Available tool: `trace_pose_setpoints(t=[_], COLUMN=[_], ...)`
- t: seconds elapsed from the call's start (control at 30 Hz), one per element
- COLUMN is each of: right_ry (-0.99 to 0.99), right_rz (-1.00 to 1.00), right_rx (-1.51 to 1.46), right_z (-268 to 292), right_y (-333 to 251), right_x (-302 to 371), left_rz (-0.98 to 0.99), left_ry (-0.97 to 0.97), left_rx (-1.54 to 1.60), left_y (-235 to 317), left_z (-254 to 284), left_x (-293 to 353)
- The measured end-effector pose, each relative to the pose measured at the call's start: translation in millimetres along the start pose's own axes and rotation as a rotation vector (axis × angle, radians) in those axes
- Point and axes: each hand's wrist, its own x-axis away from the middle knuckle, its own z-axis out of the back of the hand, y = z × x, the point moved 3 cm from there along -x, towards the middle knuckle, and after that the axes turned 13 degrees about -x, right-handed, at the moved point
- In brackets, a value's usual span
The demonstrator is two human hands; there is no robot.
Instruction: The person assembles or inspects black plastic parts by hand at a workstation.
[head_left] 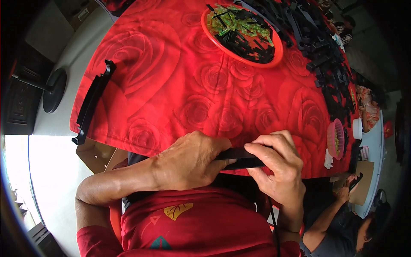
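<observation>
Both of my hands hold one long black plastic part point(239, 157) at the near edge of a table covered with a red rose-patterned cloth point(171, 85). My left hand point(190, 160) wraps around its left end, fingers closed over it. My right hand point(276, 165) pinches its right end between thumb and fingers. The middle of the part shows between the hands; its ends are hidden.
A long black bar point(92, 103) lies at the cloth's left edge. An orange dish point(242, 34) with black and green pieces sits at the far side, next to a pile of black parts point(321, 51). A pink basket point(336, 139) stands right. Another person point(342, 214) sits lower right.
</observation>
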Motion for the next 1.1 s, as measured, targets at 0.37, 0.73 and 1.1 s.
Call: trace_pose_setpoints(t=[0.37, 0.73, 1.1], right_ry=[0.026, 0.044, 0.021], right_rz=[-0.104, -0.042, -0.075], right_rx=[-0.202, -0.143, -0.176], right_z=[-16, -14, 1], right_y=[63, 46, 54], right_x=[25, 28, 31], left_rz=[-0.067, 0.035, -0.026], left_ry=[-0.058, -0.023, 0.091], left_rx=[-0.138, -0.137, -0.180], left_y=[-10, -20, -5], left_z=[25, 5, -10], left_x=[-5, 5, 4])
